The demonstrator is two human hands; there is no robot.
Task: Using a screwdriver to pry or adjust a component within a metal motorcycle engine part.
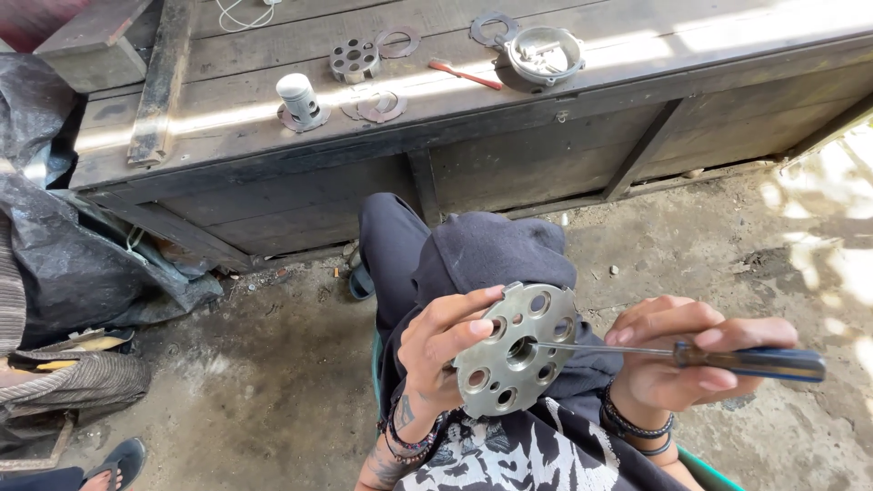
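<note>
A bare dirt floor point(691, 236), patched with sunlight at the right, runs up to a long, dark, weathered wooden bench point(509, 155) that crosses the far side of the scene. A black plastic sheet point(64, 245) is heaped at the left, and a foot in a dark sandal point(116, 465) shows at the near left corner.

On the bench top lie loose metal parts. A pale cylindrical piece point(297, 95) stands upright on a flat ring. Just right of it lie thin curved plates point(375, 106). Beyond these sits a small drilled disc point(354, 60) with a flat ring point(398, 41) just beside it. Farther right a red-handled tool point(465, 75) lies flat, next to a round metal housing point(544, 55). No packages, labels or signs can be made out.

Near the camera, over the person's dark-trousered lap, the left hand point(436, 350) holds a round metal plate point(516, 348) with many drilled holes, fingers closed over its left edge and face. The right hand point(677, 364) is closed around the blue handle of a screwdriver point(746, 361), held level, whose thin shaft reaches left to the plate's centre hole. Dark bead bracelets circle both wrists.
</note>
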